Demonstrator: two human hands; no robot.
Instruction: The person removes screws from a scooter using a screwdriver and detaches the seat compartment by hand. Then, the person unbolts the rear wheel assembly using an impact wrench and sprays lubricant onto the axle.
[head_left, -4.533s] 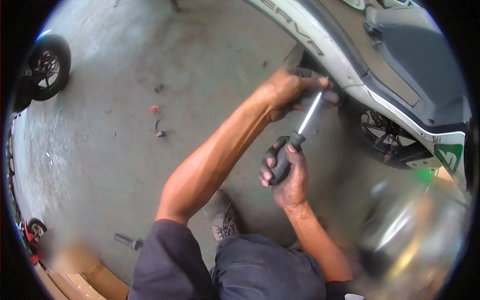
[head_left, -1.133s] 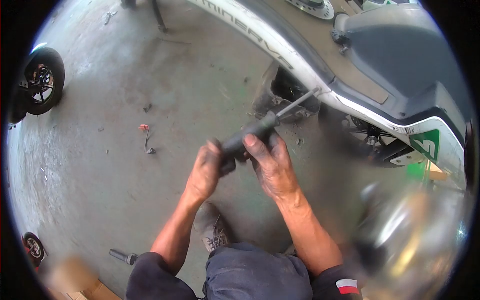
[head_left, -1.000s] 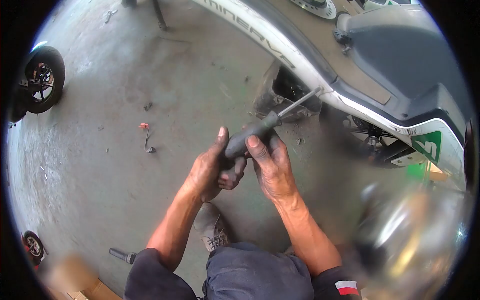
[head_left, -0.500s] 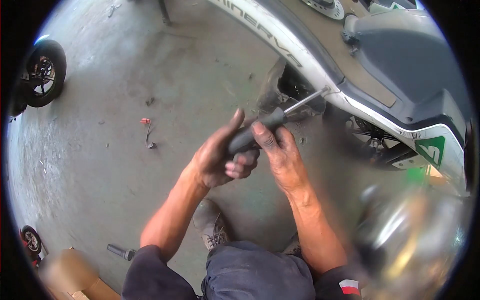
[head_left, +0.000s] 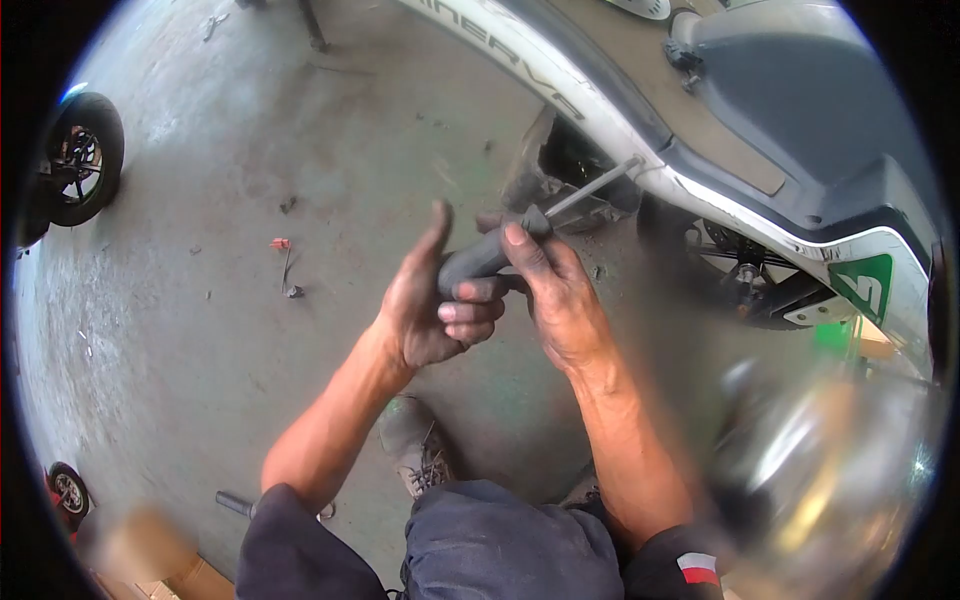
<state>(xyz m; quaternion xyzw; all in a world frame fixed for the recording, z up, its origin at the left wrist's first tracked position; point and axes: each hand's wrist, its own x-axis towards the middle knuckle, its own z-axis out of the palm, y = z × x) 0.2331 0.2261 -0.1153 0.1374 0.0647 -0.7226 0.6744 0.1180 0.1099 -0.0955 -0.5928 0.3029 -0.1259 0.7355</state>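
Note:
A screwdriver (head_left: 480, 264) with a thick dark grey handle slants up to the right. Its metal shaft (head_left: 595, 190) meets the lower edge of a long white panel (head_left: 540, 75) on a scooter, at a spot where any screw is too small to make out. Around the butt end of the handle, my left hand (head_left: 425, 310) has its fingers curled, with the thumb sticking up off it. Nearer the shaft, my right hand (head_left: 565, 290) pinches the handle between thumb and fingers. Dark smudges cover the fingers of both hands.
Behind the shaft lies a dark plastic part (head_left: 560, 160). The scooter's grey floorboard (head_left: 800, 110) and a wheel (head_left: 740, 260) are at right. A red-tipped piece (head_left: 280, 243) lies on the floor, and another wheel (head_left: 85, 160) stands far left. Beside my knee is my shoe (head_left: 410, 440).
The view has shifted slightly, so the scooter sits a little further left. Both hands stay on the screwdriver, and its tip remains at the same spot on the panel. My left fingers have shifted on the handle.

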